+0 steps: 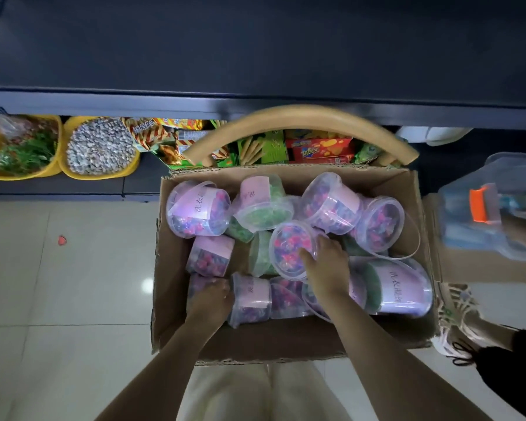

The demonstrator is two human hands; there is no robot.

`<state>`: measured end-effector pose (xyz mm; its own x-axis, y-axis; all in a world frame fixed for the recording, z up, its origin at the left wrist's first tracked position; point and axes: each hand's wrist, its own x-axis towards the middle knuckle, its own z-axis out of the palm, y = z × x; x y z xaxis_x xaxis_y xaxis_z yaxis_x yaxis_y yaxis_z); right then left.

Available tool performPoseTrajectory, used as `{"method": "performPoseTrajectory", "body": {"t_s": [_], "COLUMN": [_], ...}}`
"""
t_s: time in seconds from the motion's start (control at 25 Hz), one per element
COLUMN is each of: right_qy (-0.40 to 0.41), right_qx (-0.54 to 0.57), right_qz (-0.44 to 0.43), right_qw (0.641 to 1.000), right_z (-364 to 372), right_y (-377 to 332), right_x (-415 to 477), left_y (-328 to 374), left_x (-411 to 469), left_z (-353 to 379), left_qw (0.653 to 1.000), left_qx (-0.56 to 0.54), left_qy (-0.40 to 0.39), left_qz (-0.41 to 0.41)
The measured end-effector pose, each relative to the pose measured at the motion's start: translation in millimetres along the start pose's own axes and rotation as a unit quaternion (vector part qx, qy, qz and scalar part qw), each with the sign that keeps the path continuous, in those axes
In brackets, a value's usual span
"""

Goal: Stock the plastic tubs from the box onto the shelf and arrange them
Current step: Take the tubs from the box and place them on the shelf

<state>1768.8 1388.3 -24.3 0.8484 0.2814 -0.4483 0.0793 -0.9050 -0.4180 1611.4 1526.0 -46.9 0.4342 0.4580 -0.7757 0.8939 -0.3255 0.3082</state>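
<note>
An open cardboard box (286, 344) stands on a chair in front of me, filled with several clear plastic tubs with pink labels, some holding purple-pink pieces, some green. My right hand (325, 268) grips the rim of a tub (289, 247) lying on its side in the middle of the box, lid facing me. My left hand (210, 299) reaches into the box's near left corner and curls around a purple-filled tub (199, 284) that it mostly hides. The dark shelf (255, 50) runs across the top of the view.
The chair's curved wooden back (301, 120) rises behind the box. On the low shelf sit two yellow bins (58, 168) and snack boxes (319, 150). At right, another person's arm holds a large clear container with an orange latch (480, 208); their shoe (456, 317) is beside the box.
</note>
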Motion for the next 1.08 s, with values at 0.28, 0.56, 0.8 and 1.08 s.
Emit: {"method": "performPoseTrajectory", "body": {"t_s": [0.28, 0.56, 0.8, 1.08], "right_qy": [-0.048, -0.001, 0.026, 0.05], "right_qx": [0.195, 0.355, 0.323, 0.417], "right_qz": [0.182, 0.27, 0.293, 0.279], "right_qw": [0.963, 0.895, 0.899, 0.864], "right_z": [-24.0, -21.4, -23.1, -38.9], "right_y": [-7.7, 17.4, 16.6, 15.9], "right_x": [-24.3, -46.5, -34.1, -42.9], "left_y": [37.1, 104.5, 100.6, 106.7], "left_x": [16.0, 54.0, 75.4, 49.1], "left_z": [-39.0, -62.4, -66.9, -73.8], "left_qw": [0.988, 0.976, 0.976, 0.981], "left_qx": [-0.127, -0.067, 0.04, 0.03], "left_qy": [0.081, 0.111, 0.066, 0.032], "left_qz": [0.041, 0.177, 0.204, 0.189]}}
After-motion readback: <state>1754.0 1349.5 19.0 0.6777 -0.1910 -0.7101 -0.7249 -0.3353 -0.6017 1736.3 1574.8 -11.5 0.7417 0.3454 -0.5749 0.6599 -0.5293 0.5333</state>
